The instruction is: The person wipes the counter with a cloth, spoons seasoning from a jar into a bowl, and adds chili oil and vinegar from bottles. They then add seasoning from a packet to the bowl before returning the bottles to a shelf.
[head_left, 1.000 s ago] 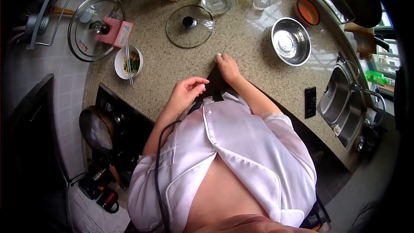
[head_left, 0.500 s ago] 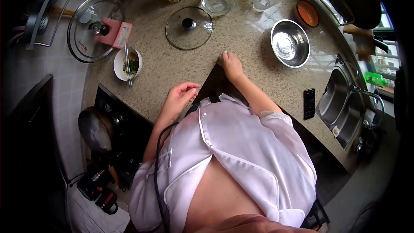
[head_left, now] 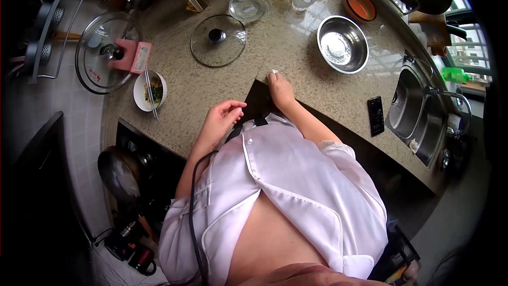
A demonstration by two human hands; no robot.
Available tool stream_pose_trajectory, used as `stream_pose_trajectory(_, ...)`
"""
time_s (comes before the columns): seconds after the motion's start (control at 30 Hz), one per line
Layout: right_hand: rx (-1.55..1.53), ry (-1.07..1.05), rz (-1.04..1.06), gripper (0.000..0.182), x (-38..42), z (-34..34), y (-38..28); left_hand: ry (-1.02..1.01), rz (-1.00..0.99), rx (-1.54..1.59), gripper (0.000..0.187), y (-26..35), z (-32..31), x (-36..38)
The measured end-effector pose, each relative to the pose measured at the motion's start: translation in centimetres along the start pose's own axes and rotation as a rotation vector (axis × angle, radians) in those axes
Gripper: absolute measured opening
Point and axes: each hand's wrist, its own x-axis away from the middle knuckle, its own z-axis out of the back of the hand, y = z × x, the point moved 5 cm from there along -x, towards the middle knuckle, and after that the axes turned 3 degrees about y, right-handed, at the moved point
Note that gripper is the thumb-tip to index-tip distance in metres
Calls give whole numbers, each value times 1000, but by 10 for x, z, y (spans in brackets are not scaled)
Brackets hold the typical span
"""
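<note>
My left hand [head_left: 219,119] hovers just in front of the counter edge at the middle, fingers loosely bent and the thumb a little apart from them; I see nothing held. To its right, my right hand [head_left: 281,91] is closed at the counter's corner, a small whitish bit showing at the fingertips, too small to name. Beyond both hands a glass lid [head_left: 230,53] with a black knob lies on the stone counter [head_left: 185,92]. A steel bowl [head_left: 343,45] stands farther right. On the left, a white bowl [head_left: 138,95] holds chopped greens, with chopsticks [head_left: 151,98] across it.
Another glass lid [head_left: 87,69] leans in a pink holder [head_left: 128,62]. At the back stand an oil bottle [head_left: 193,0], a glass pitcher [head_left: 246,6] and an orange bowl [head_left: 360,5]. A phone [head_left: 375,116] lies near the sink [head_left: 410,100]. A pan [head_left: 119,175] sits on the stove.
The view has shifted slightly, so the counter items appear moved left. My right hand has come a little lower and nearer my body; my left hand stays about where it was.
</note>
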Motion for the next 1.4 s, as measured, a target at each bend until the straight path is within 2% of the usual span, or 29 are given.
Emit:
stream_pose_trajectory(0.1,-73,2,18,12,14,13,19,-13,-5,-9,21,4,-2,-5)
stream_pose_trajectory(0.2,-41,50,-63,25,58,54,61,-18,-13,-15,21,10,-3,-9)
stream_pose_trajectory(0.27,40,181,-152,18,90,81,110,-6,-2,-14,21,9,-3,-9)
stream_pose_trajectory(0.37,133,313,-478,8,124,120,187,-26,-20,-17,21,6,-4,-9)
stream_pose_trajectory(0.47,178,358,-559,8,120,123,204,-66,5,-9,22,-1,-7,-11)
stream_pose_trajectory(0.53,149,322,-578,10,104,118,177,-66,24,-1,22,-2,-10,-13)
stream_pose_trajectory(0.67,-29,324,-396,13,67,88,132,-35,-18,-39,20,0,-12,-14)
stream_pose_trajectory(0.73,-23,253,-425,19,58,81,128,-26,-24,-43,21,0,-13,-13)
stream_pose_trajectory(0.83,-59,214,-349,52,58,81,129,7,-17,1,21,-6,-9,-11)
stream_pose_trajectory(0.87,-23,73,-421,58,57,88,124,34,-30,25,21,-10,-6,-10)
stream_pose_trajectory(0.93,118,-84,-425,63,56,92,126,80,-72,61,21,-18,1,-4)
stream_pose_trajectory(1.03,152,-151,-372,67,38,104,114,179,-106,93,21,-25,13,4)
stream_pose_trajectory(1.07,139,-37,-263,56,30,108,104,223,-107,104,21,-26,16,7)
stream_pose_trajectory(1.1,133,-31,-240,56,20,108,99,243,-122,106,21,-29,18,8)
stream_pose_trajectory(1.17,-109,-202,-80,39,-10,101,77,316,-128,115,17,-41,24,12)
stream_pose_trajectory(1.2,-242,-178,5,26,-26,111,46,330,-140,121,17,-46,25,14)
stream_pose_trajectory(1.3,-396,-326,161,25,-66,109,-12,347,-109,99,21,-53,26,24)
stream_pose_trajectory(1.4,-483,-319,326,24,-106,123,-82,384,-124,136,21,-62,31,35)
